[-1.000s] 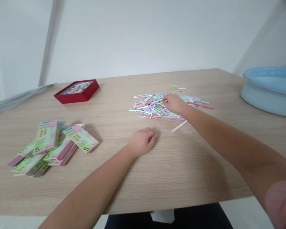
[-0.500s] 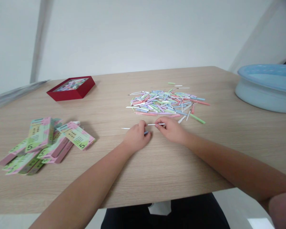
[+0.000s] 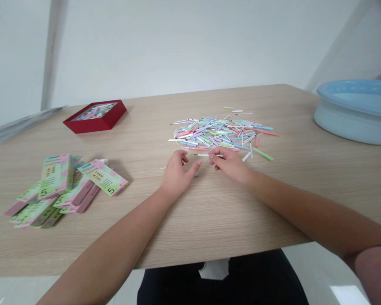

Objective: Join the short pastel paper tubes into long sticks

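My R hand (image 3: 230,166) pinches one white pen refill (image 3: 203,155), apparently picked out, betw. the table (image 3: 228,220)'s near edge and the big pen-parts pile (image 3: 216,133), which seems mostly unworked, & my L hand (image 3: 178,173)'s grip I can't tell.

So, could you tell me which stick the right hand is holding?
The white stick, dark tip toward the left hand; the pile lies loose beyond.

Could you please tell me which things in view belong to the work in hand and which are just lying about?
Seemingly in use:
thin white dark-tipped stick, held in the right hand
pile of slim pastel sticks, just beyond

Apparently lying about:
red open-topped box of similar sticks
pink-and-green printed cartons
pale-blue round tub
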### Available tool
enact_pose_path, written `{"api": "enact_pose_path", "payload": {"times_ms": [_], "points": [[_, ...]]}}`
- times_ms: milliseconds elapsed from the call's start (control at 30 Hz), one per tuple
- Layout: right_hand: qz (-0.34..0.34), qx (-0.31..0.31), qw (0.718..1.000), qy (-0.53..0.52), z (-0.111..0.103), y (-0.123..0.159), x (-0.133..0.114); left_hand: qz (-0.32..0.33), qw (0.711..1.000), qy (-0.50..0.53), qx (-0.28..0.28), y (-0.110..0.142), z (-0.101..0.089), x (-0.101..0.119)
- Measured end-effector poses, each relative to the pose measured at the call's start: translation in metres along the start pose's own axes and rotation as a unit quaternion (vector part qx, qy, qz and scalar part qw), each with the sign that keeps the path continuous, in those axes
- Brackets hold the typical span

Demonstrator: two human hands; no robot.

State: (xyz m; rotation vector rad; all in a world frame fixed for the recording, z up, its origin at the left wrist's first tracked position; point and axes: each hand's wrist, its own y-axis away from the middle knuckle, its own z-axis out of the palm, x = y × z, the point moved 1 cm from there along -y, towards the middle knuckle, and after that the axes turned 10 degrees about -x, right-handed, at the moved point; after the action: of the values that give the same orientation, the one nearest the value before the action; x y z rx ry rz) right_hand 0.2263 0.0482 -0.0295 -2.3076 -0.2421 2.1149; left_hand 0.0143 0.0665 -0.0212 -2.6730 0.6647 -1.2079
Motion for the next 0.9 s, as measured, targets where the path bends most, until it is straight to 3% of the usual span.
{"api": "enact_pose_path", "payload": {"times_ms": [67, 167, 333, 467, 567, 700, 800, 900], "points": [[0.021, -0.001, 0.994, -0.111, 0.005, 0.002, -0.002, -0.031, 0.994, 0.107, -0.003, 0.002, 0.003, 0.004], [0.043, -0.039, 0.976, -0.209, 0.013, 0.007, -0.006, -0.044, 0.964, 0.253, -0.064, 0.008, 0.011, 0.011], [0.051, -0.139, 0.974, -0.173, 0.025, 0.017, -0.009, -0.013, 0.939, 0.324, -0.112, 0.014, 0.018, 0.017], [0.032, -0.167, 0.977, -0.130, 0.022, 0.015, -0.008, 0.021, 0.952, 0.291, -0.088, 0.014, 0.013, 0.017], [0.000, -0.119, 0.991, -0.063, 0.011, 0.003, -0.006, 0.037, 0.972, 0.229, -0.033, 0.017, 0.008, 0.017], [-0.078, -0.069, 0.989, 0.103, 0.004, -0.021, -0.003, 0.072, 0.980, 0.180, -0.043, 0.023, 0.004, 0.021], [-0.138, -0.089, 0.954, 0.250, 0.014, -0.044, -0.004, 0.117, 0.977, 0.168, -0.065, 0.026, 0.002, 0.024], [-0.154, -0.134, 0.888, 0.412, 0.034, -0.074, -0.007, 0.144, 0.973, 0.161, -0.078, 0.027, 0.002, 0.024]]}}
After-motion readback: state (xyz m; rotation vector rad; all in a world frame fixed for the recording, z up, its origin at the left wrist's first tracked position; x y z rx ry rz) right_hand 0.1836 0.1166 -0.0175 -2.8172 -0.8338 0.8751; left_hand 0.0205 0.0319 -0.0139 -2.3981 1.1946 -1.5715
